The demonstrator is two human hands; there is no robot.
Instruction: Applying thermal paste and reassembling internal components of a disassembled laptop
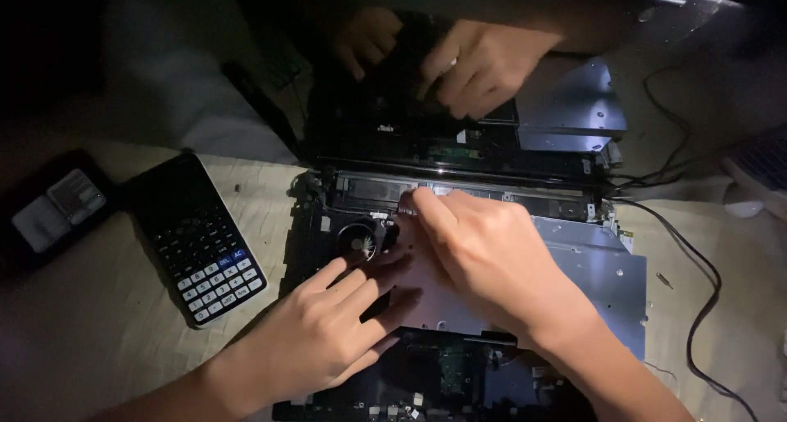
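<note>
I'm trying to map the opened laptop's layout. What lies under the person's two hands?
Under the left hand and right hand shows a metal plate; a round fan sits beside the fingertips. What the palms cover is hidden.

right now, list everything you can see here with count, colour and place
opened laptop: one, black body with silver metal plates, centre of the table
cooling fan: one, black and round, inside the laptop at its left
calculator: one, black with white and blue keys, left of the laptop
small dark case: one, black with pale contents, far left
cables: a few, black, right of the laptop
another person's hands: two, on the far part of the laptop at the top
left hand: one, flat on the laptop by the fan
right hand: one, fingers at the laptop's hinge edge
</note>
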